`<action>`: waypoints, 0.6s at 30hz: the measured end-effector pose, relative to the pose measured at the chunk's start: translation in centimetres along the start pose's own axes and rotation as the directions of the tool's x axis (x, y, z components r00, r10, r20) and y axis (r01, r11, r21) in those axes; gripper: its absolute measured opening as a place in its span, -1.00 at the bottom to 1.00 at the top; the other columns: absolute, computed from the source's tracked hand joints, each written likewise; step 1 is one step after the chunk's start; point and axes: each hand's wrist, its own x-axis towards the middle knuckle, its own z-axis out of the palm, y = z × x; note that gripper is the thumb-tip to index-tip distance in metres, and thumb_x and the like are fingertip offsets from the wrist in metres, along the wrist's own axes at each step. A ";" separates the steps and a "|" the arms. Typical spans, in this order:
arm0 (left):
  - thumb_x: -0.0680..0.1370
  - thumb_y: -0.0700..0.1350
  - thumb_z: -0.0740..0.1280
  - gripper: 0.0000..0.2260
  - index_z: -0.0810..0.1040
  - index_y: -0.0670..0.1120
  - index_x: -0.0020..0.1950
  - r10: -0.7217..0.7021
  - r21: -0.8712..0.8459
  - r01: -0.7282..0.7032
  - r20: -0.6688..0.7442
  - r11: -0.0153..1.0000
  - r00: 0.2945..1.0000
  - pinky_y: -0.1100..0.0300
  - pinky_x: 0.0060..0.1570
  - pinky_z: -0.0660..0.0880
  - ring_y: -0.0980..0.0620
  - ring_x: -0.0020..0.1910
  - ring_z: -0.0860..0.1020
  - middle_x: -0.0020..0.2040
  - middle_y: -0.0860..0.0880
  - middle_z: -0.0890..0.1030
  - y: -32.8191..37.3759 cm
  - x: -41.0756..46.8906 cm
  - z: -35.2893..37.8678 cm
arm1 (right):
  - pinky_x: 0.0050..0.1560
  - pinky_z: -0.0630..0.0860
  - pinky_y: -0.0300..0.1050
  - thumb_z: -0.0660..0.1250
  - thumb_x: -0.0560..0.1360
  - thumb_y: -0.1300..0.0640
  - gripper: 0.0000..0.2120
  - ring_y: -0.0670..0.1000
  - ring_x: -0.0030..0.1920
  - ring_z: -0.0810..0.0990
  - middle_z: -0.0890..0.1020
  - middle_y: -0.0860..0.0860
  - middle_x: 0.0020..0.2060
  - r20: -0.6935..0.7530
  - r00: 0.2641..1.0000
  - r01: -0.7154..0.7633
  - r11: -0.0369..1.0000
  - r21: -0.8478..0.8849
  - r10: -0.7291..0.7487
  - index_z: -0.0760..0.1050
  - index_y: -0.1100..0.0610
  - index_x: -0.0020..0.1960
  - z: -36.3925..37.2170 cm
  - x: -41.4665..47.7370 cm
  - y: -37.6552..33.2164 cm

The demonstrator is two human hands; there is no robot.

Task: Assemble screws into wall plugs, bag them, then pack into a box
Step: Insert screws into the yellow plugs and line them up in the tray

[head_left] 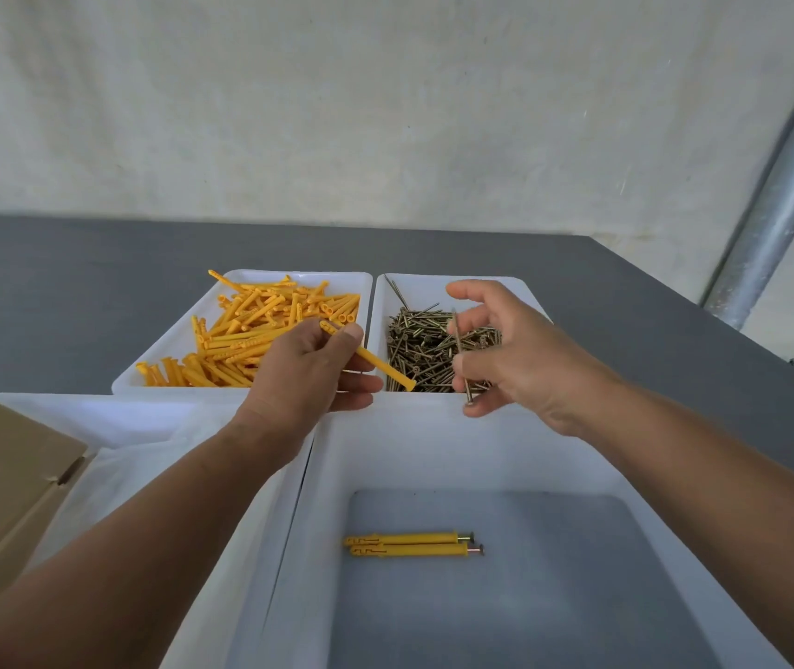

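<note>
Left hand grips a wall plug, collar toward 4 o'clock; right hand pinches a screw head-down at its 3 o'clock, where reorienting in that light pinch may drop it.

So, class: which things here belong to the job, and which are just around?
Job: left hand, wall plug, right hand, screw, plug tray, screw tray, assembled pairs, near bin, cardboard box.
Just there: metal pole, grey table.

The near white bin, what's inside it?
Two yellow wall plugs with screws inserted lie side by side on the bin floor. Its nearest floor is out of frame; the right forearm covers part of its right wall.
</note>
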 end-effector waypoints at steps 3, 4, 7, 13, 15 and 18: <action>0.62 -0.06 0.29 -0.80 0.50 -0.21 -0.06 -0.035 -0.050 0.036 0.007 0.998 0.999 0.20 -0.37 0.58 -0.06 -0.26 0.69 -0.27 -0.12 0.67 0.1 -0.1 -0.1 | -0.28 0.61 -0.09 0.33 0.48 0.40 -0.36 -0.01 -0.34 0.62 0.63 0.03 -0.11 0.048 0.998 0.033 0.997 -0.073 -0.030 0.30 -0.11 0.40 0.3 -0.7 0.5; 0.62 -0.06 0.29 -0.79 0.50 -0.21 -0.05 -0.047 -0.064 0.048 0.009 0.997 0.999 0.20 -0.37 0.58 -0.06 -0.26 0.69 -0.28 -0.12 0.67 0.1 -0.1 -0.2 | -0.23 0.63 -0.05 0.35 0.48 0.37 -0.48 0.00 -0.34 0.63 0.65 0.02 -0.19 0.045 0.998 0.043 0.990 -0.132 -0.037 0.40 -0.01 0.35 0.2 -0.8 0.6; 0.61 -0.06 0.30 -0.80 0.51 -0.20 -0.04 -0.085 -0.093 0.085 -0.001 0.992 0.996 0.20 -0.37 0.58 -0.05 -0.27 0.69 -0.28 -0.12 0.68 0.2 0.0 -0.4 | -0.11 0.67 0.02 0.37 0.48 0.30 -0.82 0.00 -0.35 0.63 0.65 0.00 -0.37 0.024 0.999 0.048 0.982 -0.184 -0.044 0.61 0.07 0.01 -0.3 -0.8 0.3; 0.61 -0.05 0.30 -0.83 0.52 -0.16 -0.04 -0.127 -0.150 0.125 -0.001 0.981 0.992 0.22 -0.40 0.56 0.00 -0.29 0.68 -0.30 -0.08 0.68 0.2 0.3 -0.5 | -0.09 0.66 0.00 0.32 0.56 0.07 -0.86 -0.10 -0.24 0.67 0.61 -0.13 -0.29 0.061 0.994 0.102 0.920 -0.379 -0.086 0.60 -0.16 -0.05 -0.6 -1.1 0.4; 0.61 -0.06 0.30 -0.83 0.51 -0.16 -0.04 -0.131 -0.160 0.130 0.003 0.979 0.991 0.24 -0.41 0.56 0.01 -0.30 0.68 -0.31 -0.07 0.68 0.2 0.3 -0.5 | -0.27 0.66 -0.11 0.30 0.57 0.05 -0.82 -0.09 -0.22 0.65 0.60 -0.12 -0.24 0.088 0.993 0.108 0.913 -0.393 -0.080 0.58 -0.24 -0.06 -0.5 -1.3 0.4; 0.62 -0.06 0.29 -0.83 0.51 -0.16 -0.04 -0.131 -0.160 0.130 0.007 0.978 0.991 0.24 -0.42 0.55 0.02 -0.32 0.67 -0.32 -0.06 0.68 0.2 0.4 -0.6 | -0.34 0.63 -0.17 0.30 0.56 0.03 -0.80 -0.07 -0.26 0.66 0.62 -0.11 -0.26 0.144 0.989 0.102 0.895 -0.435 -0.042 0.57 -0.28 -0.08 -0.4 -1.6 0.2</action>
